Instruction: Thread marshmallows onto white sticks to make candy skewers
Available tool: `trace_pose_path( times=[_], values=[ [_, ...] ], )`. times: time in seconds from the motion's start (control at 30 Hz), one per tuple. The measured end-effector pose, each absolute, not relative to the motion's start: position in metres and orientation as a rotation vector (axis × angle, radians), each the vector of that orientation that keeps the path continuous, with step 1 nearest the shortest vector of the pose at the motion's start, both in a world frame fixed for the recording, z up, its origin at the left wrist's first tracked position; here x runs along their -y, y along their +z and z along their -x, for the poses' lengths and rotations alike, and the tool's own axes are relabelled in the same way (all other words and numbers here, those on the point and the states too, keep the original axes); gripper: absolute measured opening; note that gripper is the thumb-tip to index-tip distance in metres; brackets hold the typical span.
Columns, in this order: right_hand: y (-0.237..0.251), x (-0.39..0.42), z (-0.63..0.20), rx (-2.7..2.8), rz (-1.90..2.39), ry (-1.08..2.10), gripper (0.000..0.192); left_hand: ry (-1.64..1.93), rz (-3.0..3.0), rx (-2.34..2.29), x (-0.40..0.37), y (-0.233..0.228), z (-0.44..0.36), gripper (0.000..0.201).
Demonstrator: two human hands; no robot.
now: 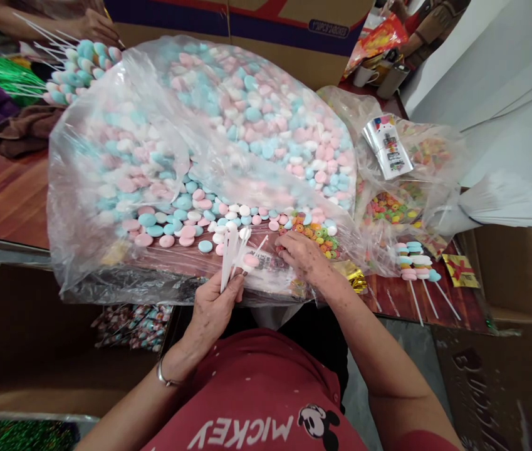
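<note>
My left hand is closed around a bundle of white sticks that point upward. One stick leans right and carries a pink marshmallow disc. Beside it, my right hand is at the edge of a pile of small coloured rings, green, orange and red. Its fingers are curled together; whatever is between them is hidden. Behind both hands a big clear plastic bag lies open, full of pink, blue and white marshmallow discs, some spilling toward me.
Finished marshmallow skewers lie at the right. More rings fill bags behind them, near a silver packet stack and a sheaf of white sticks. A cardboard box stands below left. Another person's hand is at the far left.
</note>
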State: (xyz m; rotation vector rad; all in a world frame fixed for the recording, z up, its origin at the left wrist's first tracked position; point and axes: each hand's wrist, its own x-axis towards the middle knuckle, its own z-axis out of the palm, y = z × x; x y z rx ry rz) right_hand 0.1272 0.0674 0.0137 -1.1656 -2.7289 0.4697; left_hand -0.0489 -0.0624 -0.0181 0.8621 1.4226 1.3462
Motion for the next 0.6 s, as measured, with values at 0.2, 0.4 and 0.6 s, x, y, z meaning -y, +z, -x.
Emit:
trace_pose_path(
  times=[0.2,0.4,0.6],
  values=[
    [0.015,-0.067,-0.124,2.784,1.216,0.491,0.018,1.354,-0.848,-1.443,0.062,-0.013,0.049,0.017],
    [0.018,-0.069,-0.128,2.81,1.133,0.562,0.019,1.334,-0.87,-1.456,0.061,-0.013,0.048,0.018],
    [0.018,-0.074,-0.135,2.801,1.037,0.644,0.024,1.339,-0.863,-1.479,0.06,-0.006,0.047,0.019]
  ],
)
